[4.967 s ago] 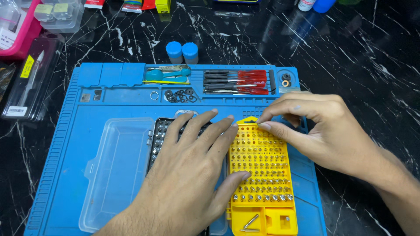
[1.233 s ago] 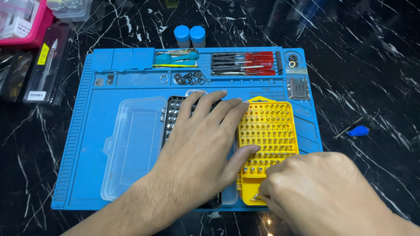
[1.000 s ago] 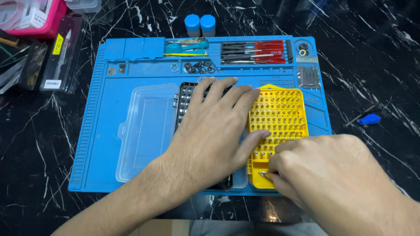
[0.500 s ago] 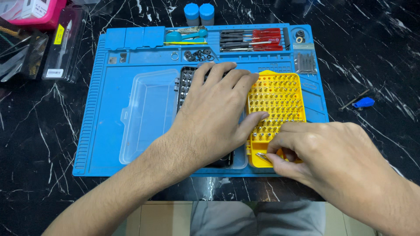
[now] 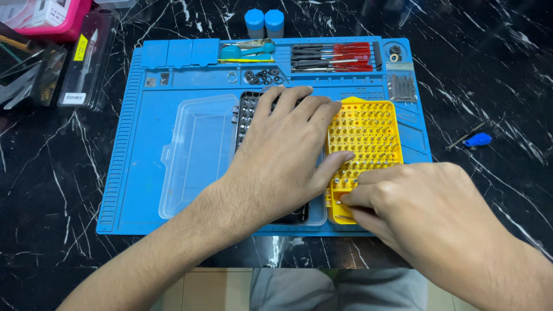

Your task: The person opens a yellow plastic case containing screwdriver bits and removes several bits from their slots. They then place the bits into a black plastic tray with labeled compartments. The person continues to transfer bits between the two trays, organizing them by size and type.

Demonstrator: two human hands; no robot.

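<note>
Black bit tray (image 5: pixel 246 112) mostly under left hand (image 5: pixel 285 158), pink box (image 5: pixel 55 14) cropped

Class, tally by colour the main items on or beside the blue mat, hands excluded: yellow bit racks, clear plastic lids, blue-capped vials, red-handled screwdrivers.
Yellow bit rack: 1
Clear plastic lid: 1
Blue-capped vials: 2
Red-handled screwdrivers: about 4, tightly packed
Total: about 8
The left hand lies flat beside the rack; the right hand pinches at its lower end.

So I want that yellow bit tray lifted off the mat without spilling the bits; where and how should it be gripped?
Probably by the two long edges of the yellow bit tray, coming from above and keeping it level: it lies flat on the blue mat with its bits standing loose in open holes. The left hand rests against its left edge; the right hand covers its near end.
</note>
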